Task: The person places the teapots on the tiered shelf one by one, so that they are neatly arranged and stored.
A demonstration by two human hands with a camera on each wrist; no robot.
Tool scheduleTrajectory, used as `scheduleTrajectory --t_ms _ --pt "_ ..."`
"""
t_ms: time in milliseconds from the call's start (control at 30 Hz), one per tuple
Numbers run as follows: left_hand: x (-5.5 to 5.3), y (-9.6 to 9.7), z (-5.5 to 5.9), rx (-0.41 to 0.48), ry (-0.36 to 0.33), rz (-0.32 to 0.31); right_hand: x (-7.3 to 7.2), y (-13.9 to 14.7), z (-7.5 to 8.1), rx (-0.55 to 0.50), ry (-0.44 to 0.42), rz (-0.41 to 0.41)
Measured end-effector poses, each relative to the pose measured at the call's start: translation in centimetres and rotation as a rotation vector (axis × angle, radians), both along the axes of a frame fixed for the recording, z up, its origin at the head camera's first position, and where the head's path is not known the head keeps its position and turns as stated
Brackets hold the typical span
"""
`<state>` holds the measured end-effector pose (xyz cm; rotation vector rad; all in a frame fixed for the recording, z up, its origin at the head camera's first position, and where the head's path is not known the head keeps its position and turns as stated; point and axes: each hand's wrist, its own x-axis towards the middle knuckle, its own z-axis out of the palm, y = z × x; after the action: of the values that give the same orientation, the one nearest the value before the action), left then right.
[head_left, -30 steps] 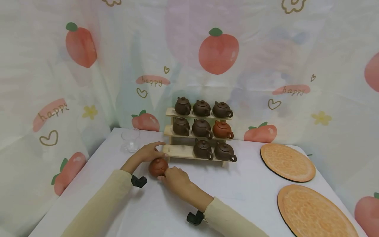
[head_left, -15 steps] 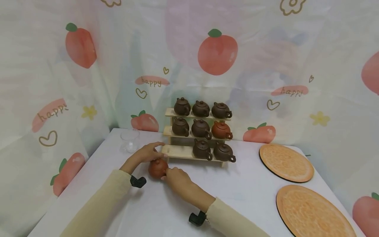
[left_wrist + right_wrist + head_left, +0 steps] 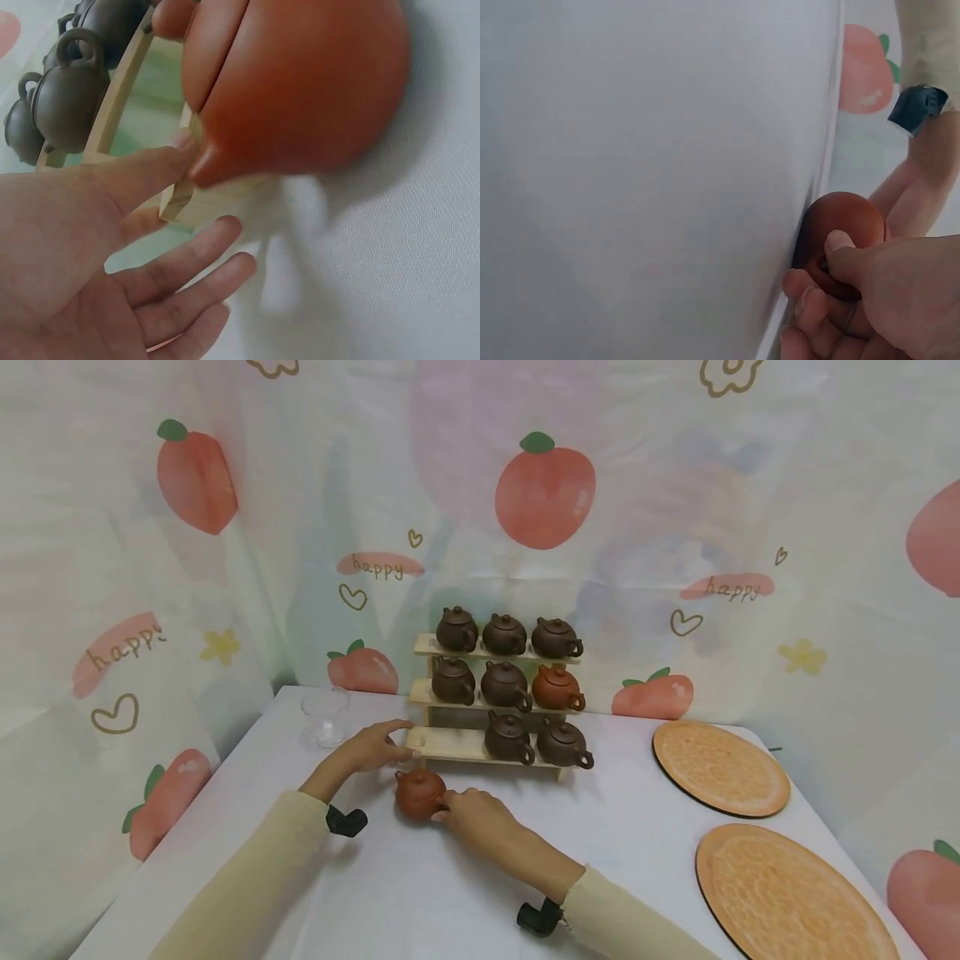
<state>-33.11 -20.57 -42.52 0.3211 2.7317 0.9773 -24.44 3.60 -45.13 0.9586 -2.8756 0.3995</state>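
My right hand (image 3: 491, 831) pinches the handle of a reddish-brown clay teapot (image 3: 420, 795) between thumb and fingers. The teapot is upright in front of the stand, its spout toward my left hand; whether its base touches the table I cannot tell. At the lower left end of a three-tier wooden stand (image 3: 450, 743), my left hand (image 3: 367, 748) holds the bottom board between thumb and index finger. Its other fingers (image 3: 199, 289) extend loosely below. Two dark brown teapots (image 3: 508, 739) occupy the right part of that board, while its left part is bare.
More dark teapots (image 3: 504, 635) and one reddish teapot (image 3: 557, 688) stand on the upper tiers. A clear glass vessel (image 3: 326, 718) is behind my left hand. Two round orange-patterned mats (image 3: 723, 768) lie on the right of the white-covered table (image 3: 600, 827).
My right hand has drawn the reddish teapot rightward and slightly toward me, away from my left hand, so its spout now shows. My left hand stays at the stand's end.
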Motion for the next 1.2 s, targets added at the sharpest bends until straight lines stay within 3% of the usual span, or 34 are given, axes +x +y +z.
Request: scheduleTrajectory --t_ms 333,567,700,1200 --pt "0.0 0.4 0.0 -0.005 -0.019 0.01 0.0 2.3 0.3 -0.072 -0.015 0.067" --pt "0.2 0.3 0.2 -0.003 -0.017 0.016 -0.6 2.8 2.0 -0.081 0.022 0.07" --pt "0.2 0.3 0.2 0.002 -0.018 0.016 -1.0 2.8 3.0 -0.106 -0.002 0.059" --pt "0.0 0.3 -0.1 0.019 -0.049 0.033 -2.8 2.4 4.5 -0.171 -0.007 -0.105"
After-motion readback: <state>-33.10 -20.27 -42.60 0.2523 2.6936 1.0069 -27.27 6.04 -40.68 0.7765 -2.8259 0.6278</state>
